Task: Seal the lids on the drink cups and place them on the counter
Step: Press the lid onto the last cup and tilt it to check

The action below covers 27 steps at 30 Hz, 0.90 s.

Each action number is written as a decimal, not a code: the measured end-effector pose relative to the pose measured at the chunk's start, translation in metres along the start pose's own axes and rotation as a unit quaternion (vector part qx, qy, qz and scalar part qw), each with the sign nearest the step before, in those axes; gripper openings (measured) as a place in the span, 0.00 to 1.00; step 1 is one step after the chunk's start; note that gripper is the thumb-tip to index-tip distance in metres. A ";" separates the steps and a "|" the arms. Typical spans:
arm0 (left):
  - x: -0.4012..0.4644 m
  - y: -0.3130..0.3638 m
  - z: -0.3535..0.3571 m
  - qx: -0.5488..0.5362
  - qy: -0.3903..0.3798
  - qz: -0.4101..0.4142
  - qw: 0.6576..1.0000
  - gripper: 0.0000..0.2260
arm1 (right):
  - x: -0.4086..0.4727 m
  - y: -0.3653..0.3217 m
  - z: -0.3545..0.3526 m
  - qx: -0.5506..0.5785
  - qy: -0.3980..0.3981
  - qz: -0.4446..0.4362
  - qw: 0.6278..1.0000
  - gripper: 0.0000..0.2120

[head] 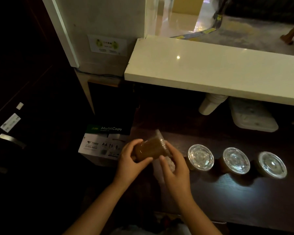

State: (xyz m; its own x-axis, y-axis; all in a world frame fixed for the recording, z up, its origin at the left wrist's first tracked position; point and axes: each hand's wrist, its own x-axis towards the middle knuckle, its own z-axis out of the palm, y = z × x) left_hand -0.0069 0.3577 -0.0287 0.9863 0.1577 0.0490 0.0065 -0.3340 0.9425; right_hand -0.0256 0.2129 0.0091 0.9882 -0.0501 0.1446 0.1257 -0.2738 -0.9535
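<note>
Both hands on one drink cup (149, 148), tilted on side above left end of dark worktop (236, 197). Left hand (131, 160) wrapped around cup base, fingers curled tight. Right hand (175, 165) gripping clear lid (163, 143) at rim end, fingers bent over it. Right of held cup, on worktop: three lidded cups (236, 160) upright in row. White counter (210, 72) beyond row, higher. Paper box (103, 145) left of held cup.
</note>
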 end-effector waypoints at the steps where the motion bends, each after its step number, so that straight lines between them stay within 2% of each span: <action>1: 0.003 0.006 -0.005 0.010 0.013 0.001 1.000 0.27 | 0.004 -0.005 0.000 0.085 0.004 0.064 0.994 0.14; 3: 0.012 0.020 -0.014 0.040 0.022 0.025 0.999 0.26 | 0.011 -0.008 0.001 0.260 0.002 0.200 0.945 0.12; 6: 0.022 0.038 -0.028 0.120 0.000 0.083 0.989 0.26 | 0.017 -0.002 0.007 0.402 0.002 0.326 0.856 0.11; 10: 0.030 0.049 -0.040 0.215 -0.052 0.173 0.960 0.21 | 0.018 0.000 0.017 0.504 -0.005 0.406 0.762 0.23; 12: 0.034 0.054 -0.044 0.242 -0.101 0.197 0.945 0.19 | 0.020 0.001 0.019 0.538 -0.013 0.431 0.724 0.20; 14: 0.038 0.058 -0.049 0.237 -0.140 0.198 0.941 0.21 | 0.023 0.003 0.019 0.564 -0.021 0.447 0.695 0.19; 17: 0.045 0.065 -0.055 0.234 -0.160 0.201 0.938 0.25 | 0.026 0.006 0.017 0.590 -0.034 0.456 0.665 0.21; 21: 0.046 0.069 -0.056 0.281 -0.197 0.215 0.914 0.26 | 0.025 0.009 0.016 0.611 -0.041 0.463 0.641 0.22; 24: 0.042 0.065 -0.054 0.310 -0.210 0.222 0.900 0.25 | 0.022 0.011 0.016 0.613 -0.044 0.460 0.641 0.21; 27: 0.036 0.059 -0.051 0.334 -0.201 0.243 0.888 0.26 | 0.023 0.010 0.013 0.604 -0.034 0.449 0.658 0.18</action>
State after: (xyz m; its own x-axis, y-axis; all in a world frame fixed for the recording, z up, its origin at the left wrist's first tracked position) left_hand 0.0209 0.3915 0.0456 0.8775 -0.4557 0.1491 -0.4726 -0.7698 0.4291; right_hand 0.0000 0.2215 -0.0006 0.7073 0.3838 -0.5936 -0.5749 0.8010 -0.1670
